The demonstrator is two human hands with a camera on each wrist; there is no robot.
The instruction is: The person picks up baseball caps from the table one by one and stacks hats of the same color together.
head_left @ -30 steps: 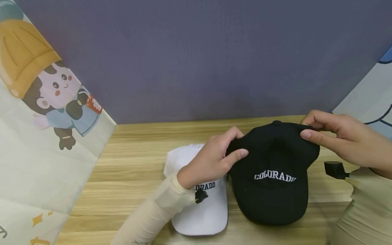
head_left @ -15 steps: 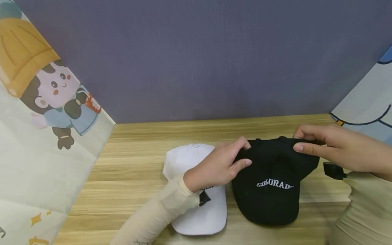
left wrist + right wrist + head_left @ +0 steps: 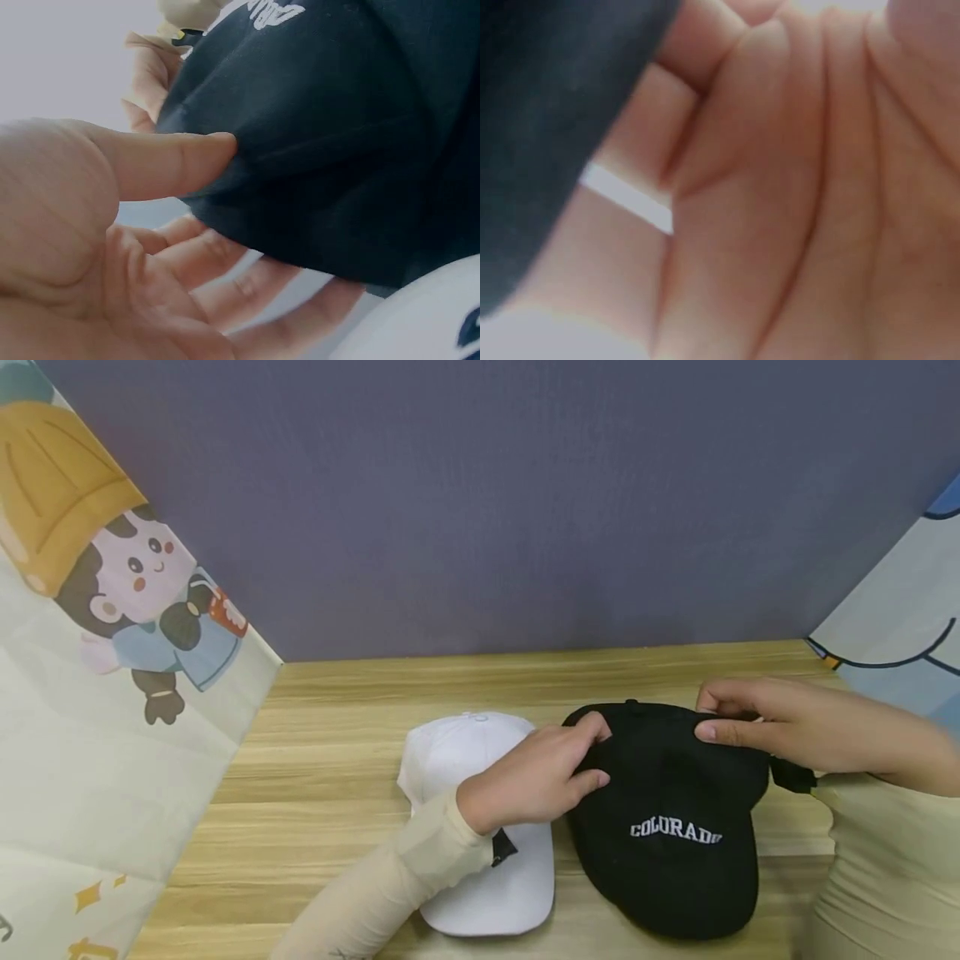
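A black baseball cap (image 3: 675, 793) with white COLORADO lettering lies brim toward me, right of the middle in the head view. My left hand (image 3: 536, 777) pinches the left side of its crown. In the left wrist view, that thumb (image 3: 172, 161) presses on the black cloth while the other fingers reach beneath the edge. My right hand (image 3: 780, 722) pinches the crown's upper right, its fingertips hidden behind the cloth. Black fabric also covers part of the right hand's fingers (image 3: 630, 127) in the right wrist view. Under my left forearm sits a white cap (image 3: 487, 897), its lettering hidden.
The caps are on a wood-grain table (image 3: 322, 760) that meets a dark grey-blue wall (image 3: 480, 510) at the back. A cartoon-printed panel (image 3: 67, 693) stands on the left, and another printed panel (image 3: 900, 602) on the right.
The black cap's crown has come down and toward me, with its brim lower in view. My right hand has moved left and down with it. The left hand has shifted slightly down and right.
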